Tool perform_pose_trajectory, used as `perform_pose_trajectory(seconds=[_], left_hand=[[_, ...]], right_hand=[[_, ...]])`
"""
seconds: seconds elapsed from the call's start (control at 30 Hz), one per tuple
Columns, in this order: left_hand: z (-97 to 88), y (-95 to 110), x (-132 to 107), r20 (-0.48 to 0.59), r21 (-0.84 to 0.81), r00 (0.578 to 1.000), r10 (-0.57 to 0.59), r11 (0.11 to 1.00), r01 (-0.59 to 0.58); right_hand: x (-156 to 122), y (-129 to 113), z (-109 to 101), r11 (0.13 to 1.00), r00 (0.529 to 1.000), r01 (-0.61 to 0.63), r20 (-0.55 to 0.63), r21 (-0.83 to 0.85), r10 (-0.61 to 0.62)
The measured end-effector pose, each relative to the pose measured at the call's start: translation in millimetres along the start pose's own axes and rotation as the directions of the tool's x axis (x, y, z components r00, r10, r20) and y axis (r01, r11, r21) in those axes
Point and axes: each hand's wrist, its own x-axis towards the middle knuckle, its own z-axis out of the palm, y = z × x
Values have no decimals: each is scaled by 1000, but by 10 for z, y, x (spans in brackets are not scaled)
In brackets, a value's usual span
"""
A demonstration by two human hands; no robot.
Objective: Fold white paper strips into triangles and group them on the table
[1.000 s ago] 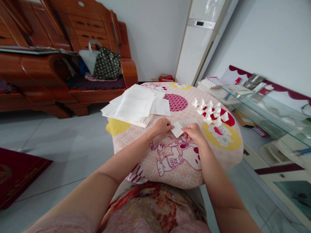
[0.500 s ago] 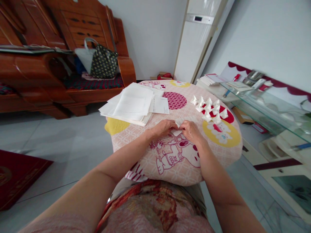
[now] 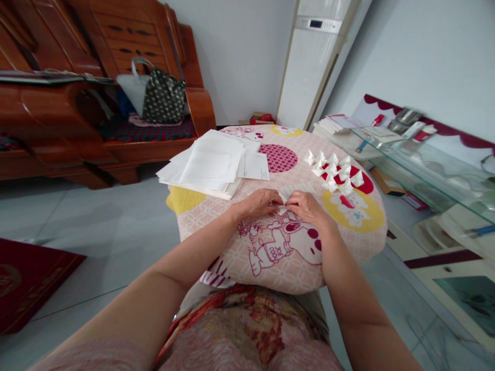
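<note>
A small piece of white folded paper (image 3: 283, 197) is pinched between my two hands, low over the cloth-covered round table (image 3: 228, 242). My left hand (image 3: 261, 202) grips its left side with bent fingers. On its right side, my right hand (image 3: 303, 205) holds it, thumb and fingers pressed together. Fingers cover much of the paper, so its exact shape is hard to make out. To the right stand several small white folded paper shapes (image 3: 331, 170) with pointed tops, grouped in rows. A stack of white paper sheets (image 3: 212, 159) lies to the left.
A glass-topped cabinet (image 3: 436, 180) adjoins the table's right side, with cups and papers on it. Behind to the left is a wooden bench (image 3: 154, 31) with a patterned bag (image 3: 164, 97). A dark red box (image 3: 34, 283) rests on the floor at left.
The white paper has turned between my fingers; the part that stuck out toward me now shows on the far side. Both hands stay almost in place.
</note>
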Motion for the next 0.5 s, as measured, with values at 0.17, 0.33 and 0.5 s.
perform_pose_trajectory(seconds=[0.17, 0.33, 0.5], left_hand=[[25, -6, 44, -95, -17, 984, -154, 988, 153], [10, 3, 111, -140, -116, 944, -297, 952, 283], [-3, 3, 178, -159, -167, 926, -343, 933, 317]], right_hand=[[5, 24, 38, 995, 994, -64, -81, 73, 70], [17, -15, 10, 989, 984, -99, -139, 105, 113], [26, -13, 1, 973, 968, -191, -140, 127, 208]])
